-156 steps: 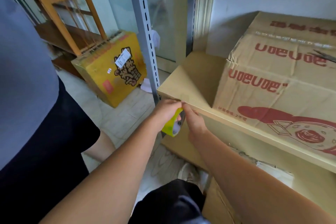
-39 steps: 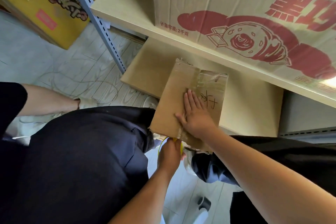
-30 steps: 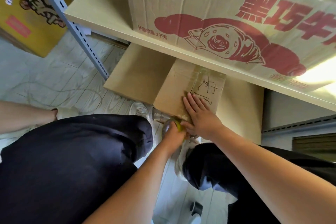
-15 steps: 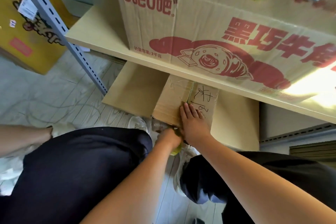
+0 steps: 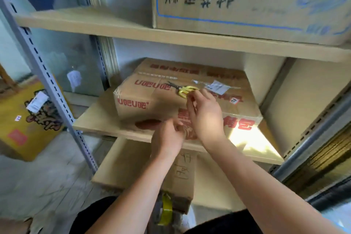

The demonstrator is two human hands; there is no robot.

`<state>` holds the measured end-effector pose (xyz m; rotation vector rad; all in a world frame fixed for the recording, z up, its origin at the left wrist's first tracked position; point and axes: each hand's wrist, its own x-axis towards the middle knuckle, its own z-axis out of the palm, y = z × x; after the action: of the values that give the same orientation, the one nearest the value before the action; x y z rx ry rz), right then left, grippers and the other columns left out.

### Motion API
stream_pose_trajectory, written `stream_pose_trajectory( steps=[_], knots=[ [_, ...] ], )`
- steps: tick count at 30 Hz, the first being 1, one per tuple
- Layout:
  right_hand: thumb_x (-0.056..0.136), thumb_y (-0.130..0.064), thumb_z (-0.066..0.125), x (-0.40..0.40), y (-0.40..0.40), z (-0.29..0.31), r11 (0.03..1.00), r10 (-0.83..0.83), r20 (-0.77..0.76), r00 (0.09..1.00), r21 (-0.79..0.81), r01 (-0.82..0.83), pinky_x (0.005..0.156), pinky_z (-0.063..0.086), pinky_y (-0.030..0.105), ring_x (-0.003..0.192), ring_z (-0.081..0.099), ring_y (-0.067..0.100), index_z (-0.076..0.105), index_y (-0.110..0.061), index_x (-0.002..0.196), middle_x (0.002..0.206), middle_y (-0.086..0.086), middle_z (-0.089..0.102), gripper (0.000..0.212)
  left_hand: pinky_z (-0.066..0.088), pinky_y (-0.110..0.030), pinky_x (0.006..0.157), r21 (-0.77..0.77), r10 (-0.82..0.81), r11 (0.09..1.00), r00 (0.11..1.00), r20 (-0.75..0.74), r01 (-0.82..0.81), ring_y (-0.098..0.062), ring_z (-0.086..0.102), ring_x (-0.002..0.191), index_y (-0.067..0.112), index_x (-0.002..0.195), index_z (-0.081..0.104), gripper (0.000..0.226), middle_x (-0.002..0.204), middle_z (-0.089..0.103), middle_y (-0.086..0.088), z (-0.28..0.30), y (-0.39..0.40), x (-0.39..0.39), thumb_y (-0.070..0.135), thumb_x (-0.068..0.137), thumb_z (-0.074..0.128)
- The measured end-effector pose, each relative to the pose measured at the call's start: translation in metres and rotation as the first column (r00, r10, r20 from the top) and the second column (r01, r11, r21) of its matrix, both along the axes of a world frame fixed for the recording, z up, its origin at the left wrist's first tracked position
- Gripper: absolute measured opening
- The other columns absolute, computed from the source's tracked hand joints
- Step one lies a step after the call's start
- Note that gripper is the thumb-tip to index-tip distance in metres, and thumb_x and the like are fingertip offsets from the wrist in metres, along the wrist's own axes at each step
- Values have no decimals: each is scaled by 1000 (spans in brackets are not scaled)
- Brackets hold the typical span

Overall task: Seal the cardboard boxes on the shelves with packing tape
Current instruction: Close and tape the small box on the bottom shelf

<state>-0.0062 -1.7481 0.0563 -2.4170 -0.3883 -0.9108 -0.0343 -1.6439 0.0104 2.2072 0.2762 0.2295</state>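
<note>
A big brown box (image 5: 152,100) with red print lies on the middle shelf (image 5: 106,123), and yellow-handled scissors (image 5: 185,89) rest on its top. My right hand (image 5: 206,115) reaches over the box's front edge, its fingertips right at the scissor handles. My left hand (image 5: 167,135) hovers in front of the box's red picture, fingers loosely bent, holding nothing I can see. Below, a small brown box (image 5: 183,176) with handwriting sits on the bottom shelf (image 5: 123,163). A yellow tape roll (image 5: 165,209) hangs at its near edge, in neither hand.
Another box (image 5: 247,2) with black and blue print stands on the top shelf (image 5: 95,24). A grey slotted upright (image 5: 47,85) runs down the left side, with a yellow carton (image 5: 26,119) on the floor beyond it. My dark-clothed knees fill the bottom edge.
The view has tilted up from the bottom shelf. My right hand left the small box's top and rose to the scissors. My left hand let go of the tape roll and rose too.
</note>
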Motion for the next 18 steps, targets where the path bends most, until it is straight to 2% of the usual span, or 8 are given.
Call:
stream_pose_trajectory(
  steps=[3, 6, 9, 12, 14, 15, 16, 18],
  knots=[
    [91, -13, 65, 62, 7, 32, 998, -63, -320, 945, -44, 51, 71, 44, 28, 97, 61, 31, 67, -4, 107, 113, 13, 61, 19, 47, -25, 64, -90, 26, 996, 997, 73, -19, -14, 63, 79, 26, 86, 63, 12, 87, 69, 8, 10, 5, -5, 19, 93, 57],
    [97, -15, 54, 99, 11, 34, 955, -226, -576, 785, -290, 63, 60, 43, 28, 90, 61, 28, 66, -3, 115, 98, 11, 59, 24, 38, -10, 52, -86, -7, 996, 1000, 0, 6, -1, 56, 70, 22, 92, 65, 16, 94, 69, 7, -20, 18, -17, 15, 97, 51],
    [91, -20, 64, 92, 10, 50, 933, -232, -552, 801, -358, 24, 64, 41, 29, 84, 62, 29, 67, -3, 109, 82, 8, 56, 25, 36, -16, 56, -211, 53, 973, 980, -194, -94, -5, 55, 77, 12, 100, 64, 17, 99, 67, -1, -64, 39, -34, 10, 96, 48],
    [88, -34, 67, 30, 12, 48, 913, -170, -324, 931, -406, 26, 57, 41, 29, 71, 59, 27, 63, -9, 95, 77, 4, 57, 26, 27, -26, 52, -148, 77, 978, 911, -405, -148, -15, 47, 61, 18, 73, 54, 22, 68, 53, 2, -118, 54, -57, 10, 92, 48],
    [88, -47, 62, -26, 22, 4, 933, 14, -305, 952, -337, -121, 52, 43, 29, 63, 57, 24, 53, -19, 97, 74, -4, 56, 31, 25, -33, 55, -87, 39, 991, 829, -558, -105, -35, 50, 63, 14, 58, 46, 31, 55, 44, -5, -157, 56, -69, 16, 89, 50],
    [87, -49, 61, -48, 28, -30, 930, 86, -415, 906, -292, -222, 52, 45, 31, 62, 59, 24, 49, -21, 99, 73, -8, 55, 33, 34, -37, 57, -102, 1, 991, 789, -614, -81, -42, 58, 76, 7, 62, 55, 30, 59, 54, -13, -175, 54, -73, 25, 85, 53],
    [88, -49, 61, -60, 34, -69, 917, 112, -546, 830, -266, -299, 53, 46, 32, 66, 62, 25, 47, -20, 100, 74, -8, 55, 34, 46, -40, 67, -149, -31, 985, 756, -654, -88, -41, 64, 90, 1, 79, 65, 41, 76, 65, -20, -200, 51, -75, 40, 78, 54],
    [89, -46, 61, -56, 42, -152, 909, 45, -754, 656, -241, -339, 60, 46, 33, 80, 65, 31, 47, -17, 104, 82, 0, 61, 36, 51, -34, 86, -246, -89, 963, 727, -681, -112, -34, 63, 109, -1, 117, 60, 81, 111, 67, -18, -230, 45, -81, 60, 64, 49]
  ],
)
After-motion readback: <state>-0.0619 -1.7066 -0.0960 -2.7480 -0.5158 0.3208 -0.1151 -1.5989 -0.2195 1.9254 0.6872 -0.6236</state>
